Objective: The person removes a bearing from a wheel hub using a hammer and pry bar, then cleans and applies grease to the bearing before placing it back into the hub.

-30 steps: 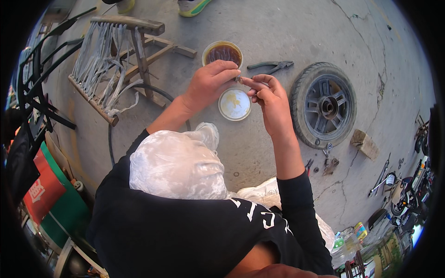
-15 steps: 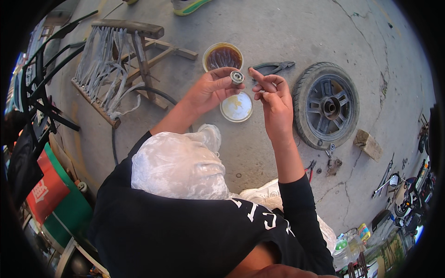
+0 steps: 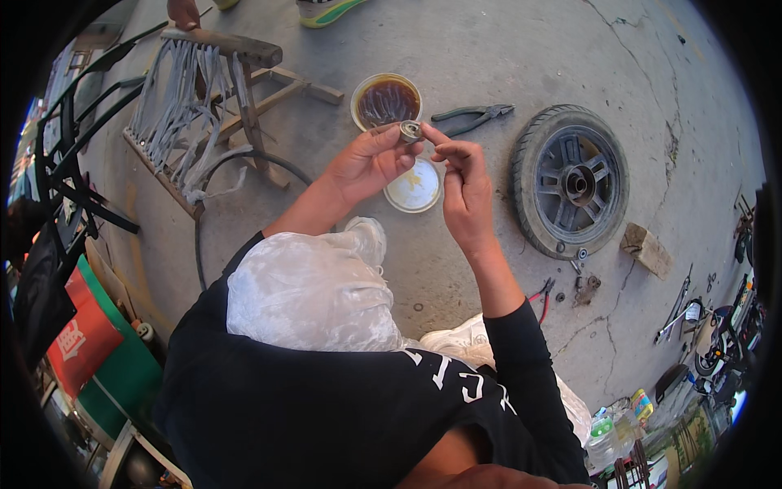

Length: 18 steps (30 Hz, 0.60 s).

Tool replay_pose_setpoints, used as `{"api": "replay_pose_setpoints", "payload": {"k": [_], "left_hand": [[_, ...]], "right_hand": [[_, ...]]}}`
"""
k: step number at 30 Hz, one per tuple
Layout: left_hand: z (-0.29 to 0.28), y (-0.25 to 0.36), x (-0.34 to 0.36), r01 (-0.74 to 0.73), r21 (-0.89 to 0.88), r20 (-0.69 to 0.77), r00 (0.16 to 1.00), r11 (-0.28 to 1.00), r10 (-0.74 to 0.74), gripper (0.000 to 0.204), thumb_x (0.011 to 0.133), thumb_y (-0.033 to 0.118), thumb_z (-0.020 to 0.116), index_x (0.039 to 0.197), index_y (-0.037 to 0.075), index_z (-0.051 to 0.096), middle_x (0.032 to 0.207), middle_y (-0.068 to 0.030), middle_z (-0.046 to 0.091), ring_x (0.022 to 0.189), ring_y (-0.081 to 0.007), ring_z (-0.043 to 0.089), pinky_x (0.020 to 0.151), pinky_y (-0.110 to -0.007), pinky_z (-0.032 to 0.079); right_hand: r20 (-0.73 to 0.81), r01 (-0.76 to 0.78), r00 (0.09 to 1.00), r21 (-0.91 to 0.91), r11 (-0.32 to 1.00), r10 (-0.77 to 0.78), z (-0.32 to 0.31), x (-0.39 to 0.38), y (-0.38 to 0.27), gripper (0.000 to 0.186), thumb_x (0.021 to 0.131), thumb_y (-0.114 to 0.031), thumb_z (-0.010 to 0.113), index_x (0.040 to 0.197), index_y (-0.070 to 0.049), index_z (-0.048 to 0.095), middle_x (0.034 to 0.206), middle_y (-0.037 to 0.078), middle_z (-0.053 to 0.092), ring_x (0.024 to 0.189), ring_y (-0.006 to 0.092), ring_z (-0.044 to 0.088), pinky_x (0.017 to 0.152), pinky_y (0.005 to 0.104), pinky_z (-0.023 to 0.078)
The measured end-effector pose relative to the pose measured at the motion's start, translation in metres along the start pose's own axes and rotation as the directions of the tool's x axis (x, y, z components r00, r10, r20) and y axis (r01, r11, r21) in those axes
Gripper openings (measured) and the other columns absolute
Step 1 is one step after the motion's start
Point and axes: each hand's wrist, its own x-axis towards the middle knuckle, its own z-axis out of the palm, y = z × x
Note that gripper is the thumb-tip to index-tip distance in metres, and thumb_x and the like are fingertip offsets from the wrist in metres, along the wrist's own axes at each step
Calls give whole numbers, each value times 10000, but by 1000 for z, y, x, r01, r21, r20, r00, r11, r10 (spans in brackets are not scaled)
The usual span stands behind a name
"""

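A small round metal bearing is pinched between the thumb and fingers of my left hand, its ringed face turned up. My right hand comes in from the right, its index finger stretched out and the tip touching the bearing's edge. The other fingers of that hand are loosely bent and hold nothing I can see. Just beyond the bearing is a round tub of dark brown grease. Below my hands lies a white lid with yellowish smears.
Green-handled pliers lie beyond my right hand. To the right are a wheel with a tyre, a wooden block and red-handled pliers. A folding stool stands left, another person's hand at its top.
My right hand has moved left, bringing its index finger from apart to touching the bearing. My left hand still holds the bearing. Another person's hand has appeared at the stool.
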Motion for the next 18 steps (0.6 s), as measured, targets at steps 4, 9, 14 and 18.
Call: {"api": "replay_pose_setpoints", "payload": {"k": [4, 9, 14, 18], "left_hand": [[2, 2, 1, -1, 1, -3, 1000, 1000, 1, 257, 955, 153, 614, 1185, 39, 637, 1121, -75, 677, 1000, -201, 654, 801, -288, 542], [4, 3, -1, -22, 73, -64, 998, 997, 26, 256, 942, 129, 629, 1180, 36, 643, 1123, -79, 678, 1012, -220, 655, 825, -305, 538], [14, 4, -3, -44, 226, -50, 997, 973, 57, 282, 926, 114, 648, 1197, 35, 630, 1105, -87, 679, 1028, -226, 652, 848, -315, 535], [16, 3, -3, -44, 234, -73, 995, 971, 63, 332, 888, 75, 686, 1206, 34, 602, 1149, -98, 653, 1054, -213, 633, 900, -336, 534]], "right_hand": [[134, 331, 943, -476, 815, -305, -13, 6, 3, 368, 766, 165, 460, 1060, -49, 515, 1270, 79, 647, 942, 201, 574, 872, 321, 426], [138, 373, 914, -657, 656, -382, -19, 12, 5, 384, 713, 130, 529, 1044, -60, 575, 1229, 26, 668, 959, 228, 581, 864, 346, 424], [10, 228, 972, -306, 924, -236, -14, 14, -1, 380, 722, 139, 501, 1041, -48, 588, 1207, 29, 675, 973, 248, 577, 887, 360, 431], [21, 196, 980, -252, 948, -197, -12, 11, -2, 395, 726, 155, 464, 1051, -36, 583, 1187, 64, 675, 973, 263, 580, 864, 351, 454]]}}
